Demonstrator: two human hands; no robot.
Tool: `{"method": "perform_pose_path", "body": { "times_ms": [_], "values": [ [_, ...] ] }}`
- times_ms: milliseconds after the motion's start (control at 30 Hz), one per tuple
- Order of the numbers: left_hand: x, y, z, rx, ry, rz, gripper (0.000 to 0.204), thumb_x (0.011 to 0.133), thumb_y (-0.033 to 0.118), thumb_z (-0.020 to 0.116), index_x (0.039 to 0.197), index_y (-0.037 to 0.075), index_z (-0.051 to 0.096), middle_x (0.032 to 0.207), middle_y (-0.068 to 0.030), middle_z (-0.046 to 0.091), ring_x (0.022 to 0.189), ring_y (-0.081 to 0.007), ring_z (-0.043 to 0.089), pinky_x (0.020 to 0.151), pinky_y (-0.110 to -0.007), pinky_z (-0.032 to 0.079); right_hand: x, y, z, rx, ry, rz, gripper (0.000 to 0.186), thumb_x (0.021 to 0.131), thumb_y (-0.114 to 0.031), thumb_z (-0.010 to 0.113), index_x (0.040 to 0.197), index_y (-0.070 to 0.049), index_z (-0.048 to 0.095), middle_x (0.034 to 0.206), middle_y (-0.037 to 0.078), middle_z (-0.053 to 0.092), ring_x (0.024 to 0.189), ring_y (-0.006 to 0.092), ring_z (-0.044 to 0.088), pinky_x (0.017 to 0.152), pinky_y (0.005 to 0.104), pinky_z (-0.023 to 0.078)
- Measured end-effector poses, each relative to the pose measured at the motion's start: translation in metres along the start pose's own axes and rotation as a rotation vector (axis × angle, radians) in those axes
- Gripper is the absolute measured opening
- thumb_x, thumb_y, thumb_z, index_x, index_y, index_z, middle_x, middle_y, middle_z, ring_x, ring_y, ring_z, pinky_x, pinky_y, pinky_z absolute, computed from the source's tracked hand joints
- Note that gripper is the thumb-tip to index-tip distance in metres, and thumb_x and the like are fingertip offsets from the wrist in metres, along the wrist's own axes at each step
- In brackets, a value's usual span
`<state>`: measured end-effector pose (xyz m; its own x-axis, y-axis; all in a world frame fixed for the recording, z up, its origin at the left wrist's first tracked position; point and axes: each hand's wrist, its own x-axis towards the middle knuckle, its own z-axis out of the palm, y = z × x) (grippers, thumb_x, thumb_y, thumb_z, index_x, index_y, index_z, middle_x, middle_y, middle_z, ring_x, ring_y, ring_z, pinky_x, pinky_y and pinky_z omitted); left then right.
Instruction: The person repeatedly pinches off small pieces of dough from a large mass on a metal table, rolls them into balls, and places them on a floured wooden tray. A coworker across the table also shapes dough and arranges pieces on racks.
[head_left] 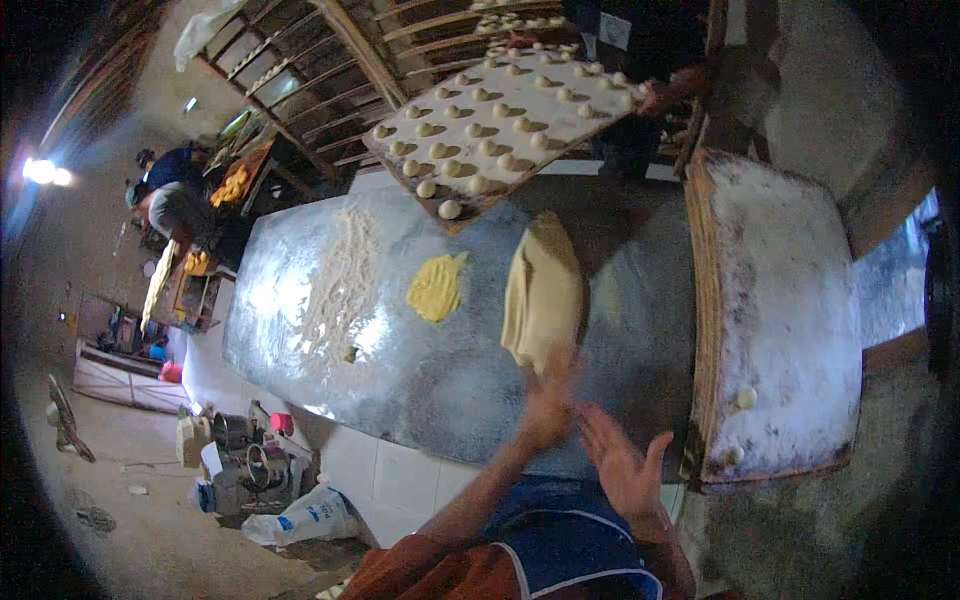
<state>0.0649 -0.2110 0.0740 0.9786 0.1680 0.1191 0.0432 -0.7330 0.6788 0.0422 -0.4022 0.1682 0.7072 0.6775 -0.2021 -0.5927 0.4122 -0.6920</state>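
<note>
A long, folded slab of pale dough [545, 290] lies on the grey, shiny worktable [440, 385] in front of me. My left hand [548, 405] is at the dough's near end, its fingers smeared by motion, so I cannot make out whether they grip or only touch it. Just right of it, my right hand [625, 460] is open over the table's near edge, thumb spread and palm holding nothing. Left of the dough sits a soft yellow mound of fat [436, 288]. Farther left, a band of flour [342, 265] is strewn across the tabletop.
Across the table, a person's hand [660, 95] holds a tilted board [415, 165] of dough balls over the far edge. Stacked floury boards [780, 300] stand at right, with two dough balls on top. Pots [262, 465] and a white sack [305, 515] lie lower left. Other people work farther left.
</note>
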Motion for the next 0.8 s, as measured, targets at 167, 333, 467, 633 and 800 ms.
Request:
{"method": "perform_pose_path", "body": {
  "times_ms": [167,333,467,633,800],
  "values": [
    [0.104,-0.185,-0.103,0.567,0.466,-0.304,0.073,0.103,0.040,0.041,0.156,-0.003,0.015,0.164,-0.0223,0.013,0.153,-0.0401,0.006,0.116,-0.066,-0.003,0.007,0.019,0.034,-0.408,-0.049,0.089,0.115,0.080,-0.091,0.010,0.159,-0.008,0.014,0.166,0.015,0.009,0.154,0.0300,0.006,0.123,0.0513,0.004],
    [0.121,-0.186,-0.112,0.500,0.311,-0.287,0.070,0.104,0.050,0.031,0.158,0.005,0.021,0.165,-0.0182,0.014,0.153,-0.0387,0.006,0.117,-0.065,-0.004,0.066,0.052,0.033,-0.662,0.029,-0.024,0.107,0.085,-0.086,0.011,0.160,-0.009,0.010,0.166,0.015,0.011,0.153,0.0307,0.008,0.122,0.0524,0.006],
    [0.028,-0.103,-0.079,-0.692,0.362,-0.053,0.070,0.105,0.052,0.027,0.158,0.007,0.021,0.165,-0.0185,0.015,0.154,-0.0371,0.005,0.118,-0.061,-0.009,0.155,0.102,0.044,-0.506,0.078,-0.112,0.106,0.087,-0.084,0.011,0.160,-0.008,0.006,0.166,0.014,0.010,0.153,0.0286,0.011,0.123,0.0453,0.009],
    [0.005,-0.078,-0.087,-0.568,0.012,-0.030,0.074,0.103,0.050,0.037,0.158,0.006,0.018,0.166,-0.0167,0.011,0.154,-0.0348,0.004,0.122,-0.052,0.001,0.184,0.155,0.066,-0.084,0.118,0.010,0.109,0.084,-0.086,0.011,0.160,-0.008,0.003,0.167,0.011,0.005,0.153,0.0277,0.011,0.124,0.0436,0.007],
    [0.030,-0.095,-0.084,-0.659,0.149,-0.112,0.077,0.091,0.022,0.065,0.154,0.002,0.025,0.151,-0.0232,0.035,0.139,-0.0430,0.033,0.115,-0.054,0.028,0.102,0.129,0.058,-0.241,0.056,0.006,0.111,0.084,-0.087,0.012,0.158,-0.005,0.018,0.164,0.016,0.017,0.151,0.0294,0.019,0.123,0.0459,0.013]
  ]
}}
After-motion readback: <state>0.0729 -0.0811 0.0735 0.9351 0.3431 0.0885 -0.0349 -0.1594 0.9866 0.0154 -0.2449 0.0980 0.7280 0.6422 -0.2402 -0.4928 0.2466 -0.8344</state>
